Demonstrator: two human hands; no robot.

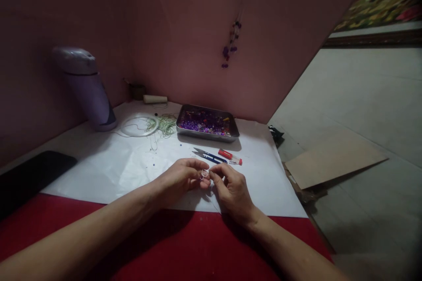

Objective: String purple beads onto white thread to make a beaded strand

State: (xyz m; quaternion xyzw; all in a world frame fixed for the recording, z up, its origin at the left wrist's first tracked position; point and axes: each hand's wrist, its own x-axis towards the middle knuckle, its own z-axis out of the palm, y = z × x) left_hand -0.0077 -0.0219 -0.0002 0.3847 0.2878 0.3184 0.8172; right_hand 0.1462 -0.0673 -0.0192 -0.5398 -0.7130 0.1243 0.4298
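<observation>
My left hand (184,177) holds a small white looped piece of cord (205,174) between its fingertips, above the white paper. Close beside it, my right hand (233,188) is closed, thumb and forefinger pinched at the piece's right side. A thin pale thread hangs below the right fingers; its exact path is hard to follow. Just beyond the hands lie dark blue thread snips (208,156), blades pointing left, and a small red and clear tube (230,157). Behind them stands a metal tray (207,136) of mostly purple beads.
Left of the tray lie tangled green cord (167,125) and a white ring of line (140,127). A purple flask (89,90) stands at the left, near a dark flat object (39,173). Beaded strands (232,46) hang on the pink wall. Cardboard (332,158) is at the right.
</observation>
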